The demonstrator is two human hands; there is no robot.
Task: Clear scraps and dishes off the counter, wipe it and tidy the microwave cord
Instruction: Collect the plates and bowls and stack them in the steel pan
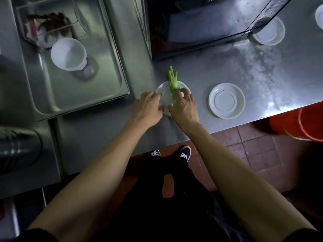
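place: kitchen | signs: steel counter (pixel 218 74), sink (pixel 73 55), microwave (pixel 201 23), white dishes, tiled floor (pixel 253 147)

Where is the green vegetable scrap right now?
In the head view, the green vegetable scrap lies across the small white plate between both hands, just in front of the microwave.

Arms: both are showing bare from hand to above the elbow.
Sleeves: dark short sleeves are ending at the upper arms, at the bottom corners of the view.
Hands: the left hand (pixel 148 109) and the right hand (pixel 185 109) are wearing no gloves, rings or watch.
Trousers: the person is wearing black trousers (pixel 174 206).
Shoes: dark blue sneakers (pixel 185 152) are showing white laces.
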